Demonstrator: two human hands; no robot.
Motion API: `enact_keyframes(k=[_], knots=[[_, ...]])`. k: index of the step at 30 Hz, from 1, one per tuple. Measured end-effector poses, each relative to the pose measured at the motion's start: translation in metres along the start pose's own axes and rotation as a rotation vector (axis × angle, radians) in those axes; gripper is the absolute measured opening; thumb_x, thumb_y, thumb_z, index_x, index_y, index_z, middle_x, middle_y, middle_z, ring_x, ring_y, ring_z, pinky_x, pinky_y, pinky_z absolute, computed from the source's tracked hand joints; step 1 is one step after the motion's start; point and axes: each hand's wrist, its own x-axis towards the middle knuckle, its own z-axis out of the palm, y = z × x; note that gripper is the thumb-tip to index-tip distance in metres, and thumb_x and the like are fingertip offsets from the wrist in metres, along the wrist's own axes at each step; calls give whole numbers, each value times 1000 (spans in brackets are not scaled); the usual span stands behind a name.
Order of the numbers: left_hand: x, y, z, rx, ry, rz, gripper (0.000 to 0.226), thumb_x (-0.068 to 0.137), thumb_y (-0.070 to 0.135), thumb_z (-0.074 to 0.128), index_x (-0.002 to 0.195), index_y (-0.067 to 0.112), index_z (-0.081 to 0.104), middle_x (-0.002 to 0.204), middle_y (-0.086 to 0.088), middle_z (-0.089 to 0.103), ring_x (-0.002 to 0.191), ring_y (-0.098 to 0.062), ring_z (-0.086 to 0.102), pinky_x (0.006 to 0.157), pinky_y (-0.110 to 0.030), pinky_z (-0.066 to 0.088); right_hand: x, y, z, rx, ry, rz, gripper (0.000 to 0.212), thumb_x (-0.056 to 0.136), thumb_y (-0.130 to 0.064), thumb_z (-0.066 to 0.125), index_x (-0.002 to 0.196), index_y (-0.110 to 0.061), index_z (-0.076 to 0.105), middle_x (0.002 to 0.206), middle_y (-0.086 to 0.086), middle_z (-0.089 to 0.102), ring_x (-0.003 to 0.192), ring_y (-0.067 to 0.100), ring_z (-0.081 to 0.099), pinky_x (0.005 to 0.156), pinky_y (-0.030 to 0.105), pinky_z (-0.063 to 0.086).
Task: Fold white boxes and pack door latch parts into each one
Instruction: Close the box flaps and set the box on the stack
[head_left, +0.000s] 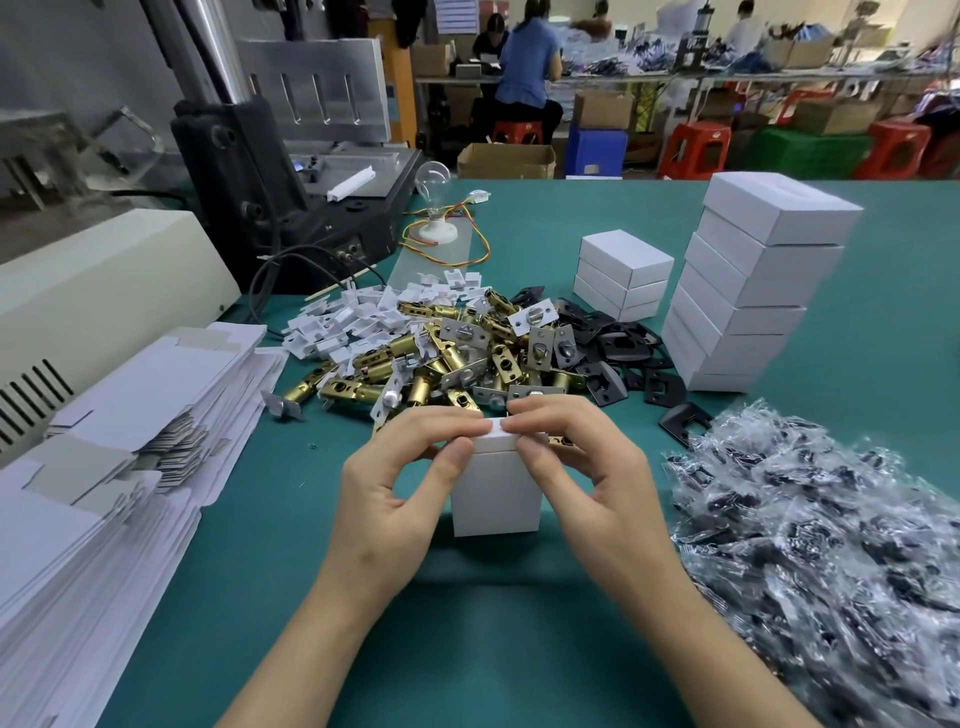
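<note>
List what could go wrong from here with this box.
The left hand and right hand pinch the flap of the upright box; it may crease, or the box may tip. The tall stack looks uneven, so a bump might topple it.

Left grip (395, 499): bare hand with slender fingers and fine creases over the knuckles.
Right grip (597, 478): bare hand of the same slim build, with a smooth back.
Nails: short and plain on the thumbs, as far as the view shows.
Left forearm (311, 639): bare, uncovered to the frame edge at 7 o'clock.
Right forearm (701, 649): bare, uncovered to the frame edge at 5 o'clock.
Wrists: narrow, both bare.
</note>
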Motion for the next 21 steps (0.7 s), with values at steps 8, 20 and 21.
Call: enact_keyframes(k=[8,20,21], knots=[[-1,-4,-8,61,-30,73,20,96,28,70,114,27,78,124,8,75,118,-18,71,96,-27,56,2,10,-12,-157,-38,-127,16,96,-20,68,107,-16,79,125,-4,68,121,15,65,93,40,57],[-2,-8,-4,46,-24,80,18,98,27,67,113,29,78,120,10,73,114,-20,71,90,-27,58,1,18,-14,-260,-5,-229,20,94,-25,69,107,-15,81,126,-3,71,113,12,69,91,39,59],[-2,-9,-5,49,-34,77,20,98,28,67,115,30,77,120,11,73,115,-19,71,90,-25,58,1,18,-13,-259,-3,-224,19,94,-24,69,107,-15,80,126,-3,71,113,12,69,90,39,59]])
